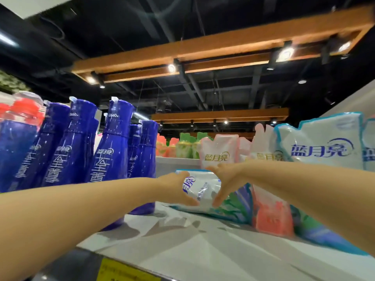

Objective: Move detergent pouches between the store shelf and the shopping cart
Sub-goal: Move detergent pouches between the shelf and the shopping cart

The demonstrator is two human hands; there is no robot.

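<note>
A white and blue detergent pouch stands on the white store shelf, held from both sides. My left hand grips its left edge, thumb low in front. My right hand grips its right edge, fingers over the top and thumb pointing down. More pouches stand to the right: a large white and teal one, pink ones, and a pink and green one lying against the row. The shopping cart is out of view.
Tall blue detergent bottles crowd the shelf's left side, close to my left forearm. Red-capped bottles stand at the far left. A yellow price label marks the shelf's front edge. Green and pink pouches line a farther shelf.
</note>
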